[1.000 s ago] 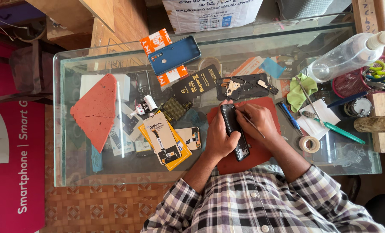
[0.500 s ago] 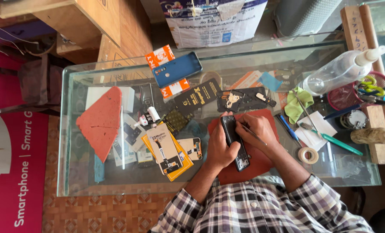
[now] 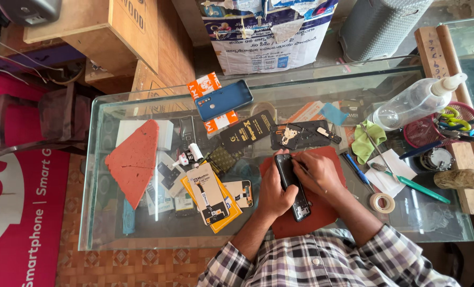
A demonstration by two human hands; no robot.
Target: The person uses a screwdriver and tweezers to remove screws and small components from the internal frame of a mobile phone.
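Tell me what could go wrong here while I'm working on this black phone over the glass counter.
The black phone is gripped by the left hand while the right hand works a thin tool at its upper end; a slip could scratch or gouge it. The phone reaches past the red mat, so a drop might strike the glass counter. The spray bottle lies nearby, and leaking liquid could possibly reach the loose parts.

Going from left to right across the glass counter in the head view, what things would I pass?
Red triangular pad → left hand → black phone → right hand → green cloth → tape roll → red basket
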